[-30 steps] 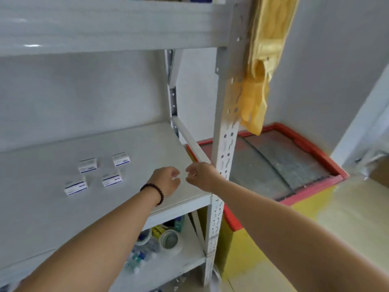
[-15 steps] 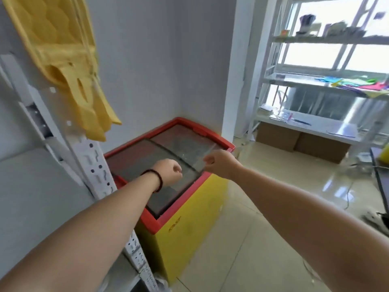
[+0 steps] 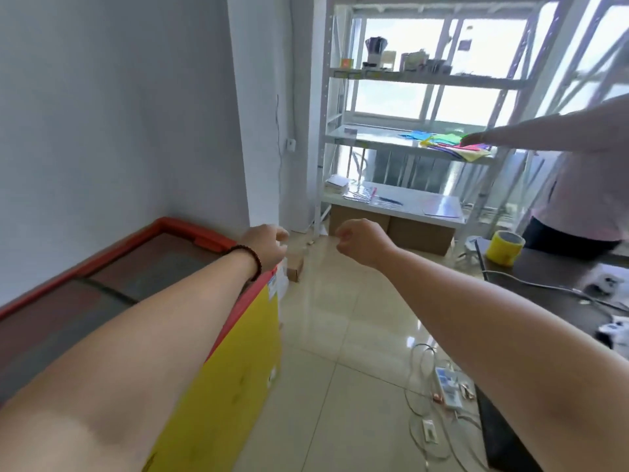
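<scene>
My left hand (image 3: 267, 245), with a dark bead bracelet on the wrist, is held out above the corner of a chest freezer (image 3: 238, 352). My right hand (image 3: 360, 241) is held out beside it, a short gap away, over the tiled floor. On both hands the fingers are curled in, and I see nothing in either. The freezer has a red rim, a yellow body and dark sliding glass lids.
A white metal rack (image 3: 391, 141) stands by the window with coloured sheets (image 3: 442, 144). Another person (image 3: 578, 185) reaches onto it. A dark table (image 3: 551, 281) at right carries a yellow tape roll (image 3: 504, 248). Cables and a power strip (image 3: 447, 386) lie on the floor.
My view has swung right, away from the shelf with small white boxes, past the freezer, toward the window rack. Both hands stayed raised and curled, now a little further apart.
</scene>
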